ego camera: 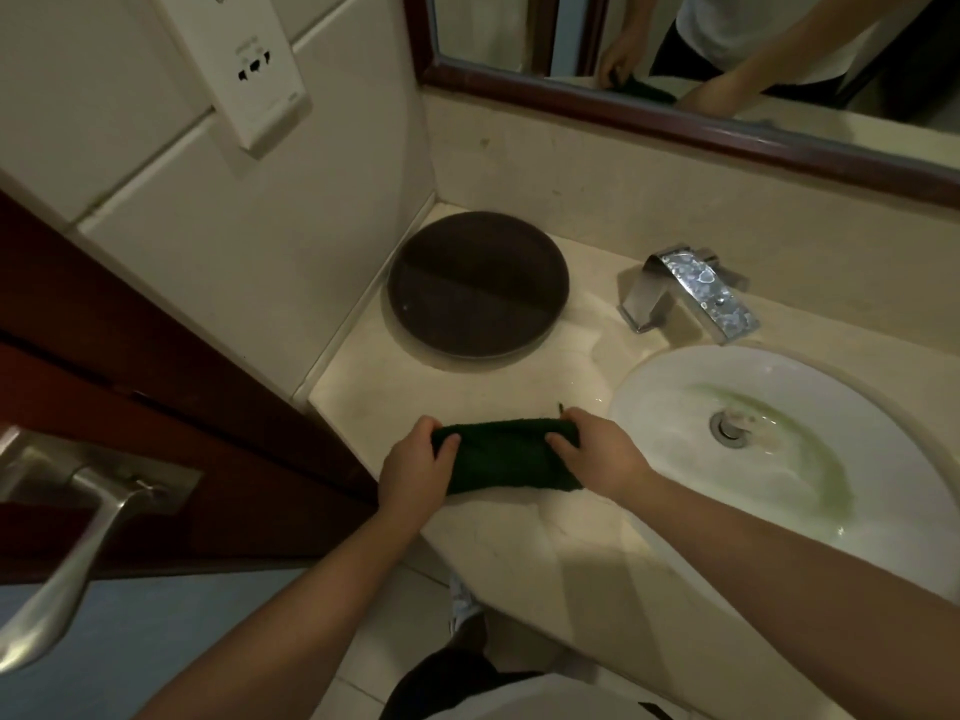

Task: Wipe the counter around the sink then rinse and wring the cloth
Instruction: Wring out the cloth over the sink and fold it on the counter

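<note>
Gripping a folded dark green cloth (pixel 506 457) by both short ends: left hand (pixel 415 467) at 9 o'clock, right hand (pixel 597 454) at 3 o'clock, fingers curled over the far edge, thumbs on top. Set on the beige table (pixel 519 543) near its angled front-left edge, with a dark wooden door (pixel 156 387) close at 9 o'clock. Just at 3 o'clock, apart from the cloth, the white sink (pixel 670 449) rim. Bare table toward 12 o'clock up to a round dark tray (pixel 475 283) in the wall corner. At 1 o'clock beyond, a chrome faucet (pixel 691 288).
</note>
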### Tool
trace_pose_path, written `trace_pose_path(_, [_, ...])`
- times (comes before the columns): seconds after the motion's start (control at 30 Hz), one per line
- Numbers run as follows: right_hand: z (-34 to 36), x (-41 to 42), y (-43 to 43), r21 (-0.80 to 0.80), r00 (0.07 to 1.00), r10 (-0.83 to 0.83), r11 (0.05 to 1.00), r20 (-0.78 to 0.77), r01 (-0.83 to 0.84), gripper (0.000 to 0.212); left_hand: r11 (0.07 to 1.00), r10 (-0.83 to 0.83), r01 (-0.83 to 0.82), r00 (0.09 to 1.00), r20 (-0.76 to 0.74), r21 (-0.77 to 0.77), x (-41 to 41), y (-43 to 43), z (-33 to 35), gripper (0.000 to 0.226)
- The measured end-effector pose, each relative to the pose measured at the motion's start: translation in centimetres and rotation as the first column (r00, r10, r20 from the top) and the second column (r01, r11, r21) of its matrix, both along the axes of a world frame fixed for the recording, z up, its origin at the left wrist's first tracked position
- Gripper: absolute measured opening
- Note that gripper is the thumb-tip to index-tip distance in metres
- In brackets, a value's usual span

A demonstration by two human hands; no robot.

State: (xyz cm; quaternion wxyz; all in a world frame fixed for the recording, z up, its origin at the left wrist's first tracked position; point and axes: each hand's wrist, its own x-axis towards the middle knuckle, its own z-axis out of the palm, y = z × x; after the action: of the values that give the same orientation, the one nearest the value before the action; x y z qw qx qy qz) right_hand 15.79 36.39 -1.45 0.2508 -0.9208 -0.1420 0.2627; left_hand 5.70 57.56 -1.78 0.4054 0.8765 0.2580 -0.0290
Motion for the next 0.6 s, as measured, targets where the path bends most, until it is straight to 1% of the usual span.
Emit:
trace_pose_path(0.03, [-0.1, 0.1, 0.4, -0.045, 1.0, -0.01, 0.999, 0.023, 0.011, 0.03, 0.999, 0.001, 0.0, 1.0, -0.022, 0.046, 0.2, -0.1, 0.1, 0.017])
trace_pose_path(0.1, [-0.1, 0.0, 0.9, -0.154, 0.997, -0.032, 0.987, 0.068, 0.042, 0.034, 0.99, 0.035, -0.033, 0.999, -0.009, 0.137, 0.1, -0.4, 0.4, 0.013])
trace_pose_path(0.13, [0.1, -0.1, 1.2, -0.197, 0.994, -0.041, 0.978, 0.104, 0.061, 0.035, 0.976, 0.033, -0.038, 0.999, 0.028, 0.215, -0.1, -0.6, 0.5, 0.012])
trace_pose_path(0.17, [0.4, -0.2, 1.3, -0.213, 0.985, -0.042, 0.974, 0.164, 0.077, 0.035, 0.95, -0.014, -0.012, 0.997, 0.082, 0.312, -0.3, -0.8, 0.6, 0.014])
trace_pose_path(0.2, [0.7, -0.3, 1.3, -0.189, 0.964, -0.018, 0.98, 0.265, 0.071, 0.035, 0.916, -0.112, 0.052, 0.985, 0.129, 0.397, -0.5, -1.2, 0.6, 0.017])
trace_pose_path(0.23, [0.9, -0.5, 1.3, -0.136, 0.923, 0.04, 0.991, 0.383, 0.013, 0.035, 0.872, -0.247, 0.15, 0.957, 0.155, 0.466, -0.7, -1.6, 0.6, 0.019])
trace_pose_path(0.27, [1.1, -0.7, 1.3, -0.082, 0.867, 0.126, 0.992, 0.482, -0.099, 0.035, 0.817, -0.385, 0.264, 0.911, 0.145, 0.513, -0.8, -2.1, 0.5, 0.02])
trace_pose_path(0.3, [1.2, -0.9, 1.3, -0.047, 0.813, 0.225, 0.97, 0.537, -0.238, 0.034, 0.762, -0.488, 0.368, 0.867, 0.098, 0.532, -0.8, -2.6, 0.2, 0.021])
trace_pose_path(0.33, [1.2, -1.1, 1.3, -0.039, 0.765, 0.331, 0.927, 0.553, -0.372, 0.035, 0.729, -0.533, 0.44, 0.845, 0.032, 0.524, -0.8, -2.9, -0.1, 0.028])
trace_pose_path(0.37, [1.0, -1.3, 1.3, -0.06, 0.721, 0.425, 0.879, 0.547, -0.473, 0.037, 0.713, -0.54, 0.482, 0.841, -0.04, 0.509, -0.7, -3.1, -0.4, 0.036])
trace_pose_path(0.4, [0.5, -1.5, 1.2, -0.097, 0.689, 0.494, 0.843, 0.53, -0.53, 0.039, 0.697, -0.536, 0.503, 0.839, -0.094, 0.511, -0.6, -3.0, -0.8, 0.043])
trace_pose_path(0.43, [0.0, -1.6, 1.3, -0.141, 0.671, 0.541, 0.82, 0.507, -0.554, 0.039, 0.679, -0.536, 0.512, 0.835, -0.12, 0.526, -0.5, -2.9, -1.2, 0.045])
trace_pose_path(0.47, [-0.4, -1.6, 1.2, -0.177, 0.66, 0.564, 0.81, 0.497, -0.558, 0.036, 0.674, -0.533, 0.507, 0.837, -0.121, 0.537, -0.3, -2.8, -1.2, 0.04])
trace_pose_path(0.5, [-0.6, -1.4, 1.2, -0.189, 0.665, 0.562, 0.814, 0.491, -0.549, 0.032, 0.682, -0.525, 0.495, 0.844, -0.11, 0.538, -0.2, -2.7, -1.1, 0.033])
trace_pose_path(0.53, [-0.6, -1.2, 1.4, -0.17, 0.69, 0.541, 0.83, 0.481, -0.532, 0.028, 0.705, -0.51, 0.478, 0.855, -0.093, 0.524, 0.1, -2.5, -0.8, 0.026])
trace_pose_path(0.6, [0.6, -0.6, 2.0, -0.046, 0.804, 0.435, 0.888, 0.406, -0.458, 0.023, 0.795, -0.445, 0.41, 0.895, -0.029, 0.447, 0.7, -1.6, -0.1, 0.021])
